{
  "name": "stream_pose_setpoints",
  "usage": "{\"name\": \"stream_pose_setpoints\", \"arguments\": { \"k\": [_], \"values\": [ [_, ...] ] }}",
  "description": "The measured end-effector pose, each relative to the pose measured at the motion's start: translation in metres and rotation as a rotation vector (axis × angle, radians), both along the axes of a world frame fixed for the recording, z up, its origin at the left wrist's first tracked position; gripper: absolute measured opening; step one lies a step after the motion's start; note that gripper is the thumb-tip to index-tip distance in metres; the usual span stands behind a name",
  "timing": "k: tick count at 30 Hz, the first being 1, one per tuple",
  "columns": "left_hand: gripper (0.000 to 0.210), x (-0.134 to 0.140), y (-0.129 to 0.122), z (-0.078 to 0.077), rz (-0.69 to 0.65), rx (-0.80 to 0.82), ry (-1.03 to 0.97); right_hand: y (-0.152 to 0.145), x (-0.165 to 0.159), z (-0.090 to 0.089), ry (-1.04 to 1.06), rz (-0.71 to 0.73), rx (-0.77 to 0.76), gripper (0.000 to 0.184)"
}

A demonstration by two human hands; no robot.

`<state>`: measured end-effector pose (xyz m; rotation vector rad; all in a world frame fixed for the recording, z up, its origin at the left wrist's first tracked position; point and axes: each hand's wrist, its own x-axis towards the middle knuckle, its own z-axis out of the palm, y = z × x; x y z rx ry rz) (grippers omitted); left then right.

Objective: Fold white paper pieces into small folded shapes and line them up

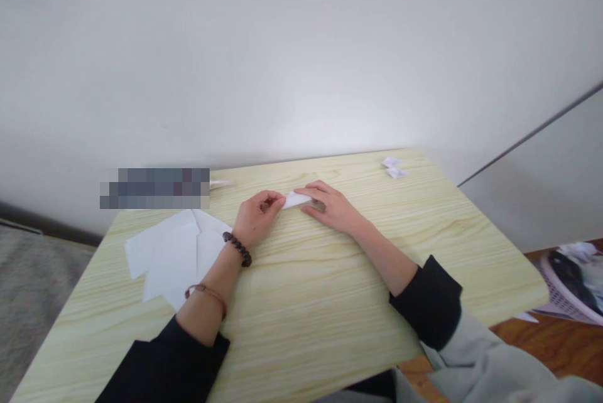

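Observation:
A small folded piece of white paper is held between my two hands, over the middle of the wooden table. My left hand pinches its left end between thumb and fingers. At the other end, the fingers and thumb of my right hand close around the paper, with fingertips on its upper edge. Several loose white sheets lie overlapping beside my left forearm. Two small folded paper pieces rest near the table's far right corner.
A blurred-out dark object stands at the table's back left edge. The white wall rises right behind the table. On the floor at the right is a pink basket with crumpled contents, and a paper scrap lies near it.

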<state>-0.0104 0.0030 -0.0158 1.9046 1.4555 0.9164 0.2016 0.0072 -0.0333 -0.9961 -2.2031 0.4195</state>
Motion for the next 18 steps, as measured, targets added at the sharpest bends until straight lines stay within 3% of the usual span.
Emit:
{"name": "stream_pose_setpoints", "arguments": {
  "k": [7, 18],
  "values": [
    [0.026, -0.0005, 0.0011, -0.0020, -0.096, 0.005, -0.041, 0.0013, 0.0002, -0.0024, 0.004, 0.004, 0.028, 0.030],
    [0.015, 0.0018, -0.0005, -0.0042, -0.211, 0.274, 0.093, 0.0010, -0.0011, -0.0026, -0.065, 0.001, 0.112, 0.023]
  ]
}}
